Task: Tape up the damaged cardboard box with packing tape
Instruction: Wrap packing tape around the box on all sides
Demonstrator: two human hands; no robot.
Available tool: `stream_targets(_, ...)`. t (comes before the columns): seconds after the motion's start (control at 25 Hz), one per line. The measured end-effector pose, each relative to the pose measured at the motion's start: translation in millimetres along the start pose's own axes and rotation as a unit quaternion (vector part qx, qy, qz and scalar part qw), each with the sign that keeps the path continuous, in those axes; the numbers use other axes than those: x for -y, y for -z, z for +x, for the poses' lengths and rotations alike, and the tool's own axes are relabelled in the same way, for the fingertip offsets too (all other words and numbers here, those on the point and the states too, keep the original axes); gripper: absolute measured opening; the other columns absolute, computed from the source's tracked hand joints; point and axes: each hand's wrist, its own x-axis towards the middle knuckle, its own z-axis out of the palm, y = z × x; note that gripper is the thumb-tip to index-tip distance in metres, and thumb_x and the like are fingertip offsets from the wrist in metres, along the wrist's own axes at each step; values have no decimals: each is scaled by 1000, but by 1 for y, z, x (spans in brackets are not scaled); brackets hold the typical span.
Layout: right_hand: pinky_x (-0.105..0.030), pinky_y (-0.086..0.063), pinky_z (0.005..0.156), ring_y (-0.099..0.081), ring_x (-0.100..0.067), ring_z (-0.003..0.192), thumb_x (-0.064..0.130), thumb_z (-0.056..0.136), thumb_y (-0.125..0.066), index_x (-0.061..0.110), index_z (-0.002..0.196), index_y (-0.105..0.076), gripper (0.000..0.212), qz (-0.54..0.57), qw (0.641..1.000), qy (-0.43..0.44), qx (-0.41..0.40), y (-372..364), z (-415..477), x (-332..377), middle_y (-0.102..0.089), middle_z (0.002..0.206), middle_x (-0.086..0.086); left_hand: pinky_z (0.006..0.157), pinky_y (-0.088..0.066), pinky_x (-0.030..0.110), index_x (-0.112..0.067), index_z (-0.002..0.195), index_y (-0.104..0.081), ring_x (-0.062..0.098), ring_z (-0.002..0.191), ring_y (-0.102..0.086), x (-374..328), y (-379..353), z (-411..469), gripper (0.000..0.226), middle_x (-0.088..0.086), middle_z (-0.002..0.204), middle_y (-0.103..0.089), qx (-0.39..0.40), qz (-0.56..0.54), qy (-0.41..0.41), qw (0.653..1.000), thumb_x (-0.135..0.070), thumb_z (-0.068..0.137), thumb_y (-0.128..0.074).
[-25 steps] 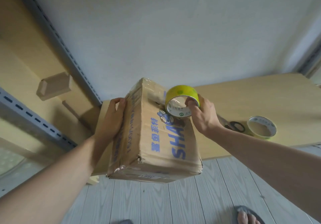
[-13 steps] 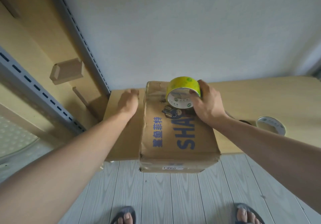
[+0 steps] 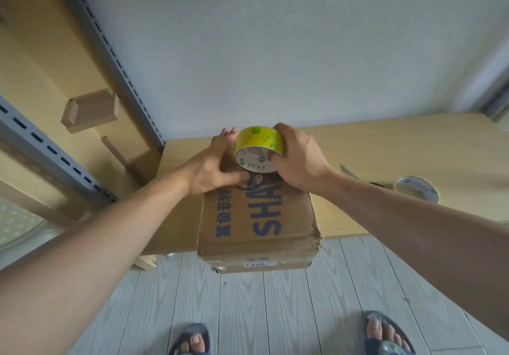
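We're clamping our right grip (image 3: 298, 159) round the tape roll (image 3: 260, 141) at the far end of the box (image 3: 259, 225) on the worktop (image 3: 385, 148) — left grip (image 3: 214, 170) lying open, flat beside it. We should be pinning the tape end before pulling nearward.

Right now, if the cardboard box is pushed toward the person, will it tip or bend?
The cardboard box probably tips floorward: its near end overhangs the table edge. Its torn, crumpled near corner suggests soft walls that dent easily. The left hand pressing on top, and the right hand holding the tape roll there, likely steady it.
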Motion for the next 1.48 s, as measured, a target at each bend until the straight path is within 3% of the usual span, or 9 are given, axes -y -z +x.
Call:
stream_targets(0.08,-9,-32,48,-50,-18,74,6,82,-60,22,100,-55,25,-4,1000,13,9,6,2,7,-57,86,2,127,-8,37,-26,162,-15,7,154,5,-13,-7,-4,129,-6,170,-4,-37,76,24,996,-73,61,-80)
stream_targets(0.16,-12,-34,47,-51,-18,71,3,80,-58,23,92,-52,24,-13,999,31,23,17,6,15,-55,78,4,126,-13,39,-25,162,-12,3,154,1,-15,-9,-6,128,-11,169,-2,-60,66,22,996,-73,64,-77)
stream_targets(0.28,-30,-46,53,-56,-25,71,4,79,-57,23,92,-54,23,-69,995,59,53,42,7,14,-59,77,1,127,-6,39,-23,162,-14,-2,152,10,-6,-7,-5,91,-15,169,0,-69,98,-4,993,-58,92,-61)
stream_targets(0.52,-25,-30,49,-48,-12,59,4,78,-56,26,99,-52,31,-190,973,97,81,83,-4,-6,-47,68,12,126,2,32,-14,162,-10,5,154,12,-3,-12,-2,67,-5,170,4,-55,157,-32,986,-43,108,-36)
stream_targets(0.72,-25,-29,47,-51,-23,57,4,77,-53,17,98,-55,25,-302,944,98,92,100,-12,-45,-53,67,1,128,1,34,-14,162,1,10,155,13,2,-12,-1,68,0,169,9,-53,232,-54,970,-48,108,-22)
stream_targets(0.96,-30,-31,50,-51,-28,63,5,81,-51,20,102,-50,27,-297,943,77,127,85,-22,-78,-52,73,3,128,3,37,-19,161,3,7,153,20,-2,-12,2,67,-4,167,18,-16,239,-51,969,-48,108,-27)
stream_targets(1.12,-31,-39,49,-54,-28,62,6,82,-49,25,96,-42,25,-273,949,63,146,77,-28,-88,-54,72,2,126,8,34,-17,160,10,11,152,24,-3,-9,0,94,1,165,25,10,278,-57,959,-71,88,-18)
stream_targets(1.36,-28,-32,47,-53,-27,63,4,81,-52,24,95,-43,26,-280,948,74,136,82,-27,-82,-55,74,1,126,-5,56,-23,159,14,8,151,28,-2,-9,1,95,-5,164,29,19,292,-37,956,-76,85,-15)
stream_targets(1.48,-27,-29,47,-52,-27,63,4,80,-53,25,94,-41,28,-287,947,72,129,88,-26,-76,-54,74,3,126,-1,56,-25,159,16,7,150,29,-4,-9,1,100,-7,163,31,29,295,-24,955,-82,82,-12)
